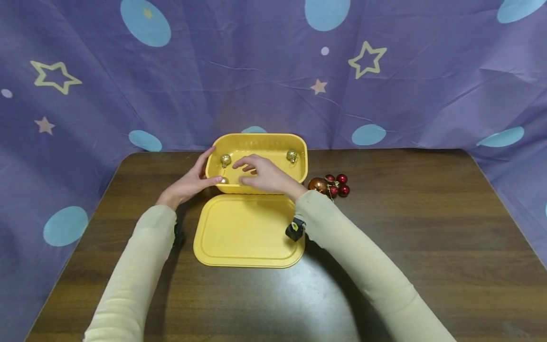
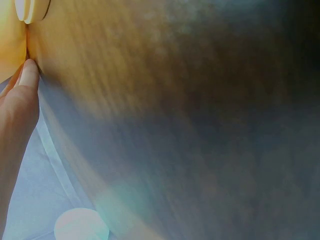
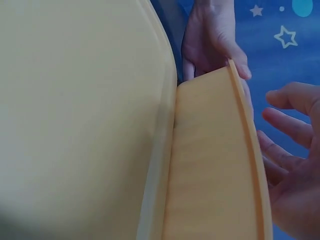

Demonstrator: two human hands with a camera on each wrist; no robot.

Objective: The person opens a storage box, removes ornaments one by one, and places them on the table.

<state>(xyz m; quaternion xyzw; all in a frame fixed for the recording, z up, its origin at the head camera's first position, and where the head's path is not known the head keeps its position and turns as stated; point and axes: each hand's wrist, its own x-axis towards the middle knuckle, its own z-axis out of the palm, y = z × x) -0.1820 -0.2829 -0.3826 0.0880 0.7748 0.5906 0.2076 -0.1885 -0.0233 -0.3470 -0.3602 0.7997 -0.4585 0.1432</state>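
Observation:
A yellow plastic box (image 1: 256, 189) stands at the back of the table. My left hand (image 1: 188, 183) holds its left end, with the thumb over the front rim; the right wrist view shows that thumb on the rim too. Over the inside of the box is my right hand (image 1: 267, 175), its fingers loosely bent and nothing visible in them. Inside lie small gold Christmas balls: one at the left (image 1: 225, 160), another at the right (image 1: 292, 156), and a third (image 1: 224, 180) near the left thumb, partly hidden. Below the box lies a flat yellow lid (image 1: 248, 232).
Right of the box sits a cluster of small red balls (image 1: 343, 190) beside a larger copper-coloured ball (image 1: 317, 185). The brown wooden table (image 1: 406, 228) extends to both sides. A purple curtain (image 1: 265, 104) with stars and dots hangs behind it.

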